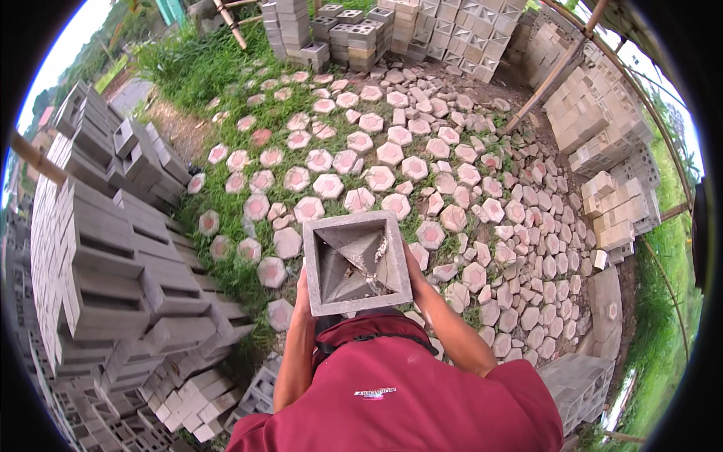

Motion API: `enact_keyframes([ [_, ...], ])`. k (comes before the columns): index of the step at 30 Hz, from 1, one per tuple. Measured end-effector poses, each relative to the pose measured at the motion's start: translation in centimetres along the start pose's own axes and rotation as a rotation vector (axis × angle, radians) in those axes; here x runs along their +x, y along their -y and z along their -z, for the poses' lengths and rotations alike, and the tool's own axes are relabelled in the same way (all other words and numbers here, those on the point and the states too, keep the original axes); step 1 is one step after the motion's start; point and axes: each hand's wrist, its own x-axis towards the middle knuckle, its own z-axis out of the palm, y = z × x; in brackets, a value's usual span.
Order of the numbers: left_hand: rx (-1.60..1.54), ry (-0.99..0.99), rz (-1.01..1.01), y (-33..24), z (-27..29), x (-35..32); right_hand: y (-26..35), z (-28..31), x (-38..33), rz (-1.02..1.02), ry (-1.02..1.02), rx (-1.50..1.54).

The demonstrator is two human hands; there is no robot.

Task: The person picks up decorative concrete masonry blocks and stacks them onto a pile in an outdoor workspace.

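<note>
I hold a square grey concrete block point(355, 261) with a hollow, funnel-shaped inside against my chest, open face up. My left hand point(303, 287) grips its left side, and only the thumb edge shows beside the block. My right hand point(413, 269) grips its right side, mostly hidden behind the block's rim. Both forearms come up from my red shirt at the lower edge.
Many pink-centred hexagonal pavers point(388, 154) lie spread over grass and dirt ahead. Stacks of grey hollow blocks point(98, 248) stand close on my left. More block stacks point(595, 113) line the right and the far side point(354, 34). A bamboo pole point(546, 79) leans at the right.
</note>
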Motion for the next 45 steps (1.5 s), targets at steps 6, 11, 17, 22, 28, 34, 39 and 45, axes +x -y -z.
enact_keyframes([
  [6, 0.033, 0.148, 0.121, -4.8, -4.3, 10.1, 6.8, -1.3, 4.8, 0.165, -0.216, 0.138],
  [11, 0.112, 0.223, 0.120, -9.1, -7.0, 19.7, 11.1, -0.6, 13.9, 0.241, -0.257, 0.164],
  [17, 0.144, 0.328, 0.216, -14.7, -8.6, 34.3, 17.1, -1.5, 24.7, 0.464, -0.349, 0.133],
  [22, 0.231, 0.330, 0.270, -21.3, -11.1, 41.0, 22.5, -6.5, 29.0, 0.458, -0.428, 0.209],
  [28, 0.249, 0.322, 0.325, -23.0, -16.3, 50.7, 28.9, -4.0, 36.6, 0.503, -0.298, 0.440],
  [34, 0.250, 0.302, 0.388, -23.8, -22.0, 63.2, 37.0, 1.3, 43.6, 0.469, -0.329, -0.113],
  [39, 0.170, 0.364, 0.288, -23.0, -27.5, 74.2, 47.5, 5.5, 50.2, 0.426, -0.153, -0.242],
  [45, 0.263, 0.326, 0.251, -23.9, -35.7, 82.9, 57.0, 10.4, 56.3, 0.281, -0.107, -0.316],
])
